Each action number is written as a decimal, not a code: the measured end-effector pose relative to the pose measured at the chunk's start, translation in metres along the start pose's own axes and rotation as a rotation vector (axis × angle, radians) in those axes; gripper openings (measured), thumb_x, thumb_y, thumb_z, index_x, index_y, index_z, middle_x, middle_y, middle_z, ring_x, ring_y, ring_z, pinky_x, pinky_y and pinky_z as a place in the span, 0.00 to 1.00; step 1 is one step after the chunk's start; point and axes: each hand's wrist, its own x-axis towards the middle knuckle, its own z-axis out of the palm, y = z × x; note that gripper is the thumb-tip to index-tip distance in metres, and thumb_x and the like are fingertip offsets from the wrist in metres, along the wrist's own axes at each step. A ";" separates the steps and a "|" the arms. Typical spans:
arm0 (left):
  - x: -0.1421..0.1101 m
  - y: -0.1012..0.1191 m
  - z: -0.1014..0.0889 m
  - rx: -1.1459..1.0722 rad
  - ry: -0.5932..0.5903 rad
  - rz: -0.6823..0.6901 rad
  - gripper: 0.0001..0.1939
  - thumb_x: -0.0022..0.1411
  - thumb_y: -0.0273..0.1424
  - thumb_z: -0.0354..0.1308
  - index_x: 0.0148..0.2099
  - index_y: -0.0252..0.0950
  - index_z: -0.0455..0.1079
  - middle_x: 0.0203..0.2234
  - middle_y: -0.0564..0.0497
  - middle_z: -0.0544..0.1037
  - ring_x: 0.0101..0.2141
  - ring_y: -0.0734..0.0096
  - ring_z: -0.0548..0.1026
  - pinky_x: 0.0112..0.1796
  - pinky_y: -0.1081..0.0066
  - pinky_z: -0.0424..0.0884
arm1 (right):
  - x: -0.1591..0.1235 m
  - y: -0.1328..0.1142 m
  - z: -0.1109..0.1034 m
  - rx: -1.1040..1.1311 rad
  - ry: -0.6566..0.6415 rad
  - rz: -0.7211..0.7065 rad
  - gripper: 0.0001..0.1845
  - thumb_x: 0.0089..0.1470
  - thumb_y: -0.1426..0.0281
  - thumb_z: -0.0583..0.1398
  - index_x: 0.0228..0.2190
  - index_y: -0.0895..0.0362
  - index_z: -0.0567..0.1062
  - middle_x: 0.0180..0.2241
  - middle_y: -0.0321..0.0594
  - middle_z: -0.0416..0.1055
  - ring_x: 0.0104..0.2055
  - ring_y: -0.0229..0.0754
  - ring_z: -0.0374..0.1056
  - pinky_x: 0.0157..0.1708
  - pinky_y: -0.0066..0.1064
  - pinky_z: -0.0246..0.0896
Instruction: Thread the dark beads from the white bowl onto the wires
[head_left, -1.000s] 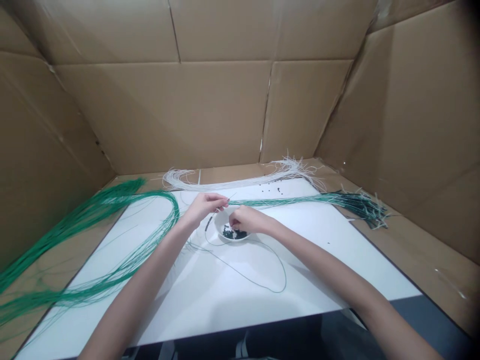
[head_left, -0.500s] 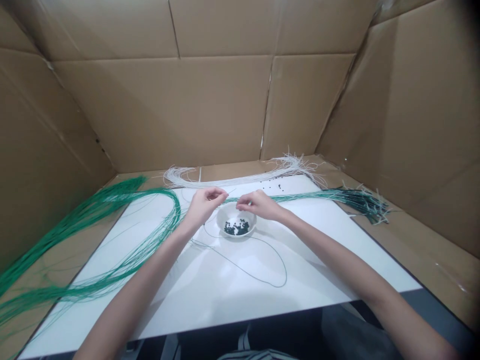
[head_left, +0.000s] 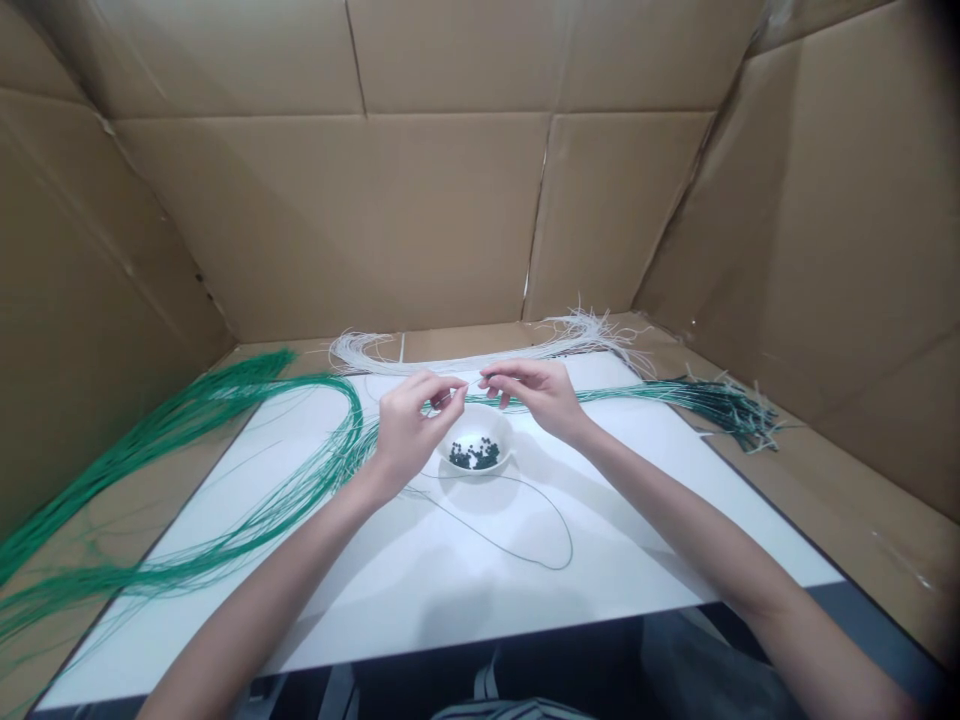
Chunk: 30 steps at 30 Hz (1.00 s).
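My left hand (head_left: 415, 418) is closed in a pinch on a thin cord, its tip pointing right between my hands. Facing it, the fingers of my right hand (head_left: 536, 396) are pinched on a tiny dark thing at the fingertips, which looks like a black bead. Both hands are raised over the far side of a white bowl (head_left: 504, 432). Several black beads (head_left: 484, 456) lie in the bottom of that bowl. A thin green cord (head_left: 568, 535) curves in a loose loop on the table in front of it.
Long green cords (head_left: 225, 555) lie in a bundle at left. Green cords with dark ends (head_left: 724, 405) stretch to the right. White cords (head_left: 480, 360) lie along the back of the white table (head_left: 360, 620). Cardboard walls (head_left: 450, 220) enclose the back and sides.
My right hand has risen from the bowl's rim with a tiny dark thing at its fingertips. My left hand has shifted slightly right, and the fingertips of both hands are now closer together.
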 end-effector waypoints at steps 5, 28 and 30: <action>0.000 0.002 0.000 0.026 -0.014 0.007 0.06 0.55 0.28 0.52 0.31 0.36 0.71 0.20 0.55 0.67 0.23 0.80 0.64 0.27 0.78 0.61 | -0.001 -0.002 0.000 0.009 0.000 0.004 0.09 0.47 0.66 0.59 0.31 0.57 0.75 0.28 0.39 0.74 0.26 0.33 0.67 0.23 0.26 0.65; -0.001 -0.006 0.003 0.126 -0.073 0.123 0.07 0.55 0.27 0.51 0.30 0.36 0.70 0.20 0.54 0.67 0.22 0.80 0.64 0.26 0.79 0.61 | -0.001 -0.009 -0.006 -0.572 -0.062 -0.239 0.10 0.51 0.65 0.55 0.29 0.56 0.75 0.30 0.41 0.73 0.31 0.38 0.67 0.33 0.31 0.63; -0.002 -0.008 0.005 0.137 -0.090 0.130 0.07 0.55 0.27 0.51 0.31 0.35 0.70 0.21 0.54 0.67 0.23 0.80 0.65 0.27 0.79 0.61 | 0.000 -0.009 -0.009 -0.694 -0.129 -0.304 0.12 0.53 0.66 0.52 0.31 0.56 0.74 0.30 0.42 0.73 0.33 0.39 0.67 0.36 0.32 0.61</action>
